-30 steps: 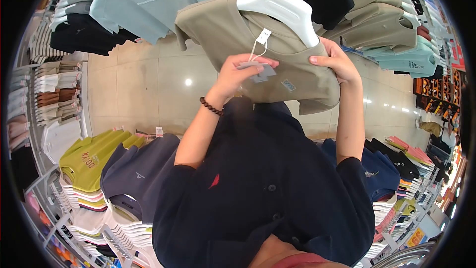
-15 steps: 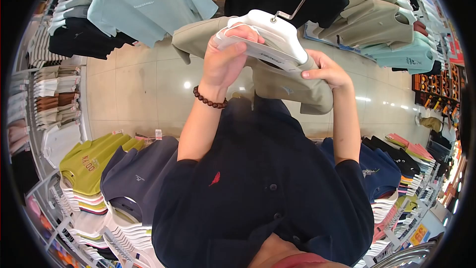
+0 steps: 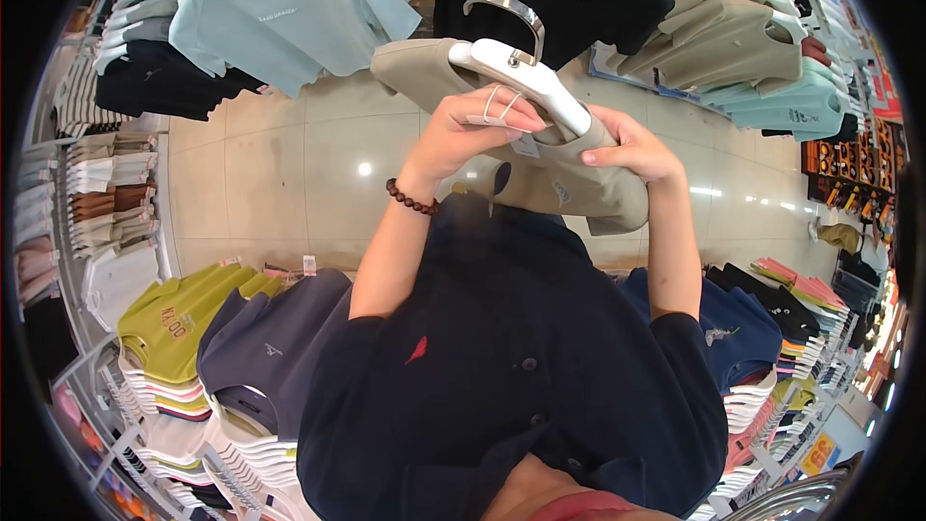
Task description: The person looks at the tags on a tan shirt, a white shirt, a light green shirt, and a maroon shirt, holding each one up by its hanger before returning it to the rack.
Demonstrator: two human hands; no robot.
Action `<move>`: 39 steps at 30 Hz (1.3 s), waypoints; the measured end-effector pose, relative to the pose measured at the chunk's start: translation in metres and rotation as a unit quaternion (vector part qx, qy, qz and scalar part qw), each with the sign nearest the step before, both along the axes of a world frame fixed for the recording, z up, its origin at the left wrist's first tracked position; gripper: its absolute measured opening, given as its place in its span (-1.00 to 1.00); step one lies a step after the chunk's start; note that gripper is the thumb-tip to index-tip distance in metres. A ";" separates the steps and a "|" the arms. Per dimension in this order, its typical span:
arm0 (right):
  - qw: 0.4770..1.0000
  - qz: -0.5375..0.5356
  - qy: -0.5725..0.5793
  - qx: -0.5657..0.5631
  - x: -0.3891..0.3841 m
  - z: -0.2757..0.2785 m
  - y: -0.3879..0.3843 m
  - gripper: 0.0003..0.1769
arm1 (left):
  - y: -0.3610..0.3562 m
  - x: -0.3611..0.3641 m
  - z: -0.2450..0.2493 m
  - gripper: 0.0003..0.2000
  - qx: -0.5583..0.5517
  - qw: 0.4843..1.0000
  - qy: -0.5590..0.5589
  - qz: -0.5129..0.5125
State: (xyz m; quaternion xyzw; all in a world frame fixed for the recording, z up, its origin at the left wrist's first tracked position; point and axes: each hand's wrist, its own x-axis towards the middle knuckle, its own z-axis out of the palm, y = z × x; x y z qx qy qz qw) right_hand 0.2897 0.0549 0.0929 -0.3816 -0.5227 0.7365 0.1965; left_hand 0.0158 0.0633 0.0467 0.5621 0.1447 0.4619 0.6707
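A khaki T-shirt [image 3: 550, 188] hangs on a white hanger [image 3: 531, 77] with a metal hook, held in front of my chest. My right hand [image 3: 632, 150] is closed on the shirt's right shoulder, by the hanger's end. My left hand [image 3: 473, 133], with a dark bead bracelet [image 3: 412, 198] at its wrist, is pinched at the neckline. A white cord loop [image 3: 502, 101] stands up over its fingers, with a pale hang tag [image 3: 487, 121] seen almost edge-on against them. Just beyond the fingertips is a small white label [image 3: 526, 146] at the collar.
Ahead hang a black T-shirt [image 3: 550, 0], light blue T-shirts [image 3: 280, 14] and more khaki shirts [image 3: 743, 39]. Olive [image 3: 174, 323] and dark grey [image 3: 280, 347] tops hang on my near left, navy ones [image 3: 743, 333] on my near right. Tiled floor [image 3: 289, 174] lies between the racks.
The hanger has tilted and its hook has swung left. The hang tag, broad and lying across the collar before, is now turned nearly edge-on at my left hand, which has shifted slightly right and down.
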 end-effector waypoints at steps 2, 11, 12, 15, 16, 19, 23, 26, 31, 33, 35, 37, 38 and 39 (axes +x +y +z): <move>1.000 0.001 0.009 0.016 0.002 -0.001 -0.002 -0.23 | -0.007 0.008 -0.005 -0.74 -0.061 0.998 -0.025 0.009; 1.000 -0.003 0.003 0.014 0.004 0.001 -0.005 -0.30 | -0.019 0.005 -0.041 -0.91 -0.162 0.973 0.141 0.081; 1.000 0.009 -0.001 -0.003 0.003 0.000 -0.005 -0.31 | -0.020 0.002 -0.037 -0.91 -0.164 0.973 0.141 0.083; 1.000 0.022 -0.003 -0.002 -0.002 -0.009 -0.002 -0.32 | -0.016 -0.015 -0.019 -0.89 -0.037 0.957 0.275 0.085; 1.000 0.026 -0.002 -0.003 -0.002 -0.011 -0.002 -0.32 | -0.011 -0.021 -0.013 -0.85 0.032 0.941 0.332 0.047; 0.999 0.037 -0.026 -0.008 -0.004 -0.011 -0.001 -0.33 | -0.005 -0.029 0.012 -0.79 0.124 0.898 0.423 0.004; 0.997 0.065 -0.020 -0.022 -0.013 -0.009 -0.004 -0.31 | 0.000 -0.029 0.011 -0.63 0.183 0.825 0.534 -0.016; 0.998 0.057 -0.003 -0.031 -0.019 -0.007 -0.007 -0.27 | 0.001 -0.023 0.010 -0.47 0.157 0.855 0.491 0.052; 0.999 0.038 0.016 -0.035 -0.018 -0.013 -0.008 -0.27 | -0.005 -0.025 0.033 -0.51 -0.144 0.847 0.510 -0.037; 0.997 0.030 0.032 -0.059 -0.018 -0.016 -0.009 -0.27 | -0.012 -0.028 0.015 -0.61 -0.219 0.921 0.323 -0.006; 0.998 0.026 0.030 -0.054 -0.017 -0.019 -0.010 -0.27 | -0.018 -0.031 0.009 -0.64 -0.222 0.928 0.301 0.015; 0.998 0.024 0.025 -0.050 -0.014 -0.023 -0.011 -0.27 | -0.024 -0.034 0.012 -0.67 -0.225 0.934 0.276 0.038; 0.998 0.028 0.020 -0.055 -0.013 -0.024 -0.011 -0.26 | -0.028 -0.037 0.015 -0.69 -0.237 0.940 0.240 0.054; 0.998 0.032 0.016 -0.060 -0.013 -0.026 -0.012 -0.26 | -0.030 -0.038 0.017 -0.71 -0.249 0.944 0.204 0.070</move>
